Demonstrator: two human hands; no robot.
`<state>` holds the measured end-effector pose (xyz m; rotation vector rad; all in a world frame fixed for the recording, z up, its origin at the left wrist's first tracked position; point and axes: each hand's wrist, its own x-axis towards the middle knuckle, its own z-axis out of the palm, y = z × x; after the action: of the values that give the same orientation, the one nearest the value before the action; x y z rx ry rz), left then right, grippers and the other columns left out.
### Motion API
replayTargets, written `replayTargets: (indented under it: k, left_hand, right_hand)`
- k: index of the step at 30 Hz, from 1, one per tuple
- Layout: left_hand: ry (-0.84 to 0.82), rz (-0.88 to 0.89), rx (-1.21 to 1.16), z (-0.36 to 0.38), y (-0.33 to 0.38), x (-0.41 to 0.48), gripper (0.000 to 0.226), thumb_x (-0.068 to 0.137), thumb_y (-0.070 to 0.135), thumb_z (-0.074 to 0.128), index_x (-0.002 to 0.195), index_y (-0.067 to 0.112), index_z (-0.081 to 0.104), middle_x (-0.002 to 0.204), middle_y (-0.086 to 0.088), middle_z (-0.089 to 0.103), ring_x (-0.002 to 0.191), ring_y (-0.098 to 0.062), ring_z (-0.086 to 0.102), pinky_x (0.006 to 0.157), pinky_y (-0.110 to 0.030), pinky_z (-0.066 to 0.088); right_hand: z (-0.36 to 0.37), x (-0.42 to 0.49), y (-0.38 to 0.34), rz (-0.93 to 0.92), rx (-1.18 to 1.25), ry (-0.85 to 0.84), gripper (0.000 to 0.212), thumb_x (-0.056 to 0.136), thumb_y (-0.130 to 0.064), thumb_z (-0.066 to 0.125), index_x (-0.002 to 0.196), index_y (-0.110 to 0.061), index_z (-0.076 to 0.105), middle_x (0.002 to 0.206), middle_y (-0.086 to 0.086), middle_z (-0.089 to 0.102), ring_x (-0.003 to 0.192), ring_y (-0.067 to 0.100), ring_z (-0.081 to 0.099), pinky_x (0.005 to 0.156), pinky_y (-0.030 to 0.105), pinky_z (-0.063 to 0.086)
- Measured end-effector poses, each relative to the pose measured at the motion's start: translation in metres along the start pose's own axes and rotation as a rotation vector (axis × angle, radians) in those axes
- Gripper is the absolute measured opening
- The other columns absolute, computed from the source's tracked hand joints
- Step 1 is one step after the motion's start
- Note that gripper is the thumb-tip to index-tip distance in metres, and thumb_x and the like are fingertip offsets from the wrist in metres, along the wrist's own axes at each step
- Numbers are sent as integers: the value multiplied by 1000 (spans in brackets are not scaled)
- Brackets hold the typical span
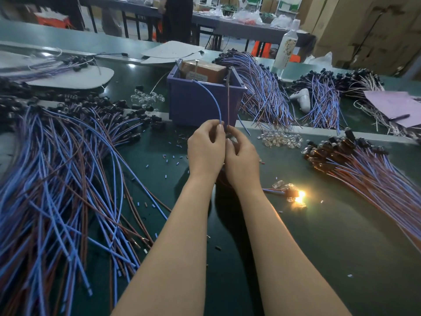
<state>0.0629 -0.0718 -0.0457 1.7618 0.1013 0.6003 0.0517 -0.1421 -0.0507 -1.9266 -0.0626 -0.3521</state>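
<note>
Two hands, left hand and right hand; two raised wires, one blue wire, one brown wire; one bin, one bottle, one pen, one lit lamp; loose wires beyond counting

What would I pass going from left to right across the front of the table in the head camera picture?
pile of loose blue and brown wires → left hand, pinching the blue wire → brown wire, held by the right hand → glowing little light → bundle of capped wires

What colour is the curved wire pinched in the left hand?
Blue. The curved wire pinched by the left hand shows best in the head view.
</note>
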Motion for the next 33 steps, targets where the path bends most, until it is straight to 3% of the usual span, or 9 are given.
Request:
replayTargets:
  k: [3,8,14,19,23,28,33]
  left_hand:
    - [-11,-17,-12,0,1,0,20,95,17,52,107,11,67,97,-2,70,91,-15,64,86,-31,52]
    - [-17,-42,0,0,2,0,24,96,18,52,111,10,67,107,-6,68,99,-17,62,91,-34,51]
    - [-31,-65,-8,-1,2,0,22,95,18,52,111,12,67,108,-6,67,101,-17,61,94,-34,49]
    - [-23,-78,-45,-1,2,0,19,94,15,53,106,11,68,97,-1,67,94,-16,63,89,-36,52]
    - [-30,-65,-36,0,2,0,18,94,15,53,105,12,68,93,4,65,95,-14,63,88,-27,50]
    - [-22,-68,-42,0,1,0,20,94,15,53,107,10,68,104,-4,69,99,-18,63,92,-36,50]
    - [-39,-62,-21,0,3,0,22,95,16,52,111,11,67,109,-5,68,103,-18,62,94,-34,49]
  right_hand:
    - [0,0,0,-4,-9,0,35,96,-11,46,130,-16,56,120,1,65,108,12,59,92,21,44]
    - [-1,-1,-2,-9,22,-5,34,96,-10,46,128,-17,57,117,2,66,107,15,62,96,37,48]
    - [-1,-3,-3,-50,-3,31,30,95,-10,49,122,-17,61,113,-2,67,101,10,61,93,31,48]
    - [0,-1,-2,-29,-17,33,29,95,-9,48,121,-12,60,111,6,68,99,22,63,91,40,48]
    - [1,-1,-2,-40,-22,36,29,95,-10,49,121,-14,61,112,3,68,101,18,63,92,36,48]
    - [0,-2,-1,-55,-17,37,29,95,-11,50,121,-15,62,113,0,68,102,14,62,90,27,47]
    - [0,-1,0,-49,-3,30,29,95,-11,49,121,-17,62,111,0,68,100,14,63,90,28,49]
